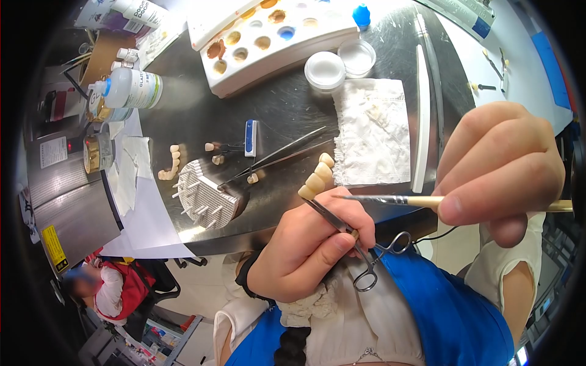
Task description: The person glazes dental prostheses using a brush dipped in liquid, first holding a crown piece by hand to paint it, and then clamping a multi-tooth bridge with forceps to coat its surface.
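Observation:
My left hand (309, 247) is closed around a pair of hemostat forceps (332, 216), its ring handles pointing down toward my lap. The forceps' tips grip a row of several tooth-coloured crowns, a dental bridge (315, 178), held up over the near edge of the bench. In my right hand (503, 168) is a fine brush (421, 200) with a pale wooden handle, pinched between thumb and fingers. Its dark, pointed bristles reach left, over my left hand's knuckles and just below the bridge. A folded white tissue (372, 134) lies behind the bridge.
Tweezers (284, 152) lie beside a pegged firing tray (207, 198). Another dental bridge (175, 161) rests to its left. At the back stand a white palette (268, 49) with coloured pastes and a small round jar (325, 70). A bottle (137, 88) is at left; a seated person (119, 290) beyond.

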Demonstrator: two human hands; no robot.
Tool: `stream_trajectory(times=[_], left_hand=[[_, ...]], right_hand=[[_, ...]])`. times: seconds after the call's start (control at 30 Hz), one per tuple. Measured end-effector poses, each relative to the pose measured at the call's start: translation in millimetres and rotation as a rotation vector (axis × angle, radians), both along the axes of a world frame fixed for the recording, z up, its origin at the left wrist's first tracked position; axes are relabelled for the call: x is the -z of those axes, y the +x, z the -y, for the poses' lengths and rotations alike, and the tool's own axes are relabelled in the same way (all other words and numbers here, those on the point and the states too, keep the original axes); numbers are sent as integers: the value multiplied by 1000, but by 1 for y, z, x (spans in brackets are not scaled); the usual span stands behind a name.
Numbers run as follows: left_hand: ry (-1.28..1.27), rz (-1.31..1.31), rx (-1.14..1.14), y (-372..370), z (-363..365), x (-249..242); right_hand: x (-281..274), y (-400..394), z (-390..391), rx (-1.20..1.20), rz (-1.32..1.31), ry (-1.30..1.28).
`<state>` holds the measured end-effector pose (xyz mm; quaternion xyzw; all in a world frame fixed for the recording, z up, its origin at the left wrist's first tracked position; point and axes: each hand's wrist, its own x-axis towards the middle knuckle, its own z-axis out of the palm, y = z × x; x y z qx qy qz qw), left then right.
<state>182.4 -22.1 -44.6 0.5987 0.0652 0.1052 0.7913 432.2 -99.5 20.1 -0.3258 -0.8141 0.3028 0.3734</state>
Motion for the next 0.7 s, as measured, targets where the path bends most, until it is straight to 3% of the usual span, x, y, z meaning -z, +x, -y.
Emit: stream_trajectory(times=[0.17,0.33,0.47,0.63,0.7], left_hand=[[-74,-41,-8,-1,1,-4],[45,-26,86,-1,-6,-2],[74,-5,67,-1,-4,0],[-69,-24,-24,-1,3,-4],[4,-10,4,1,-2,-1]], right_hand=[[4,-7,-1,92,-16,68],[-1,0,-1,-38,-37,-26],[-2,0,1,1,14,-19],[-2,-1,3,13,33,-24],[3,-7,8,172,41,58]])
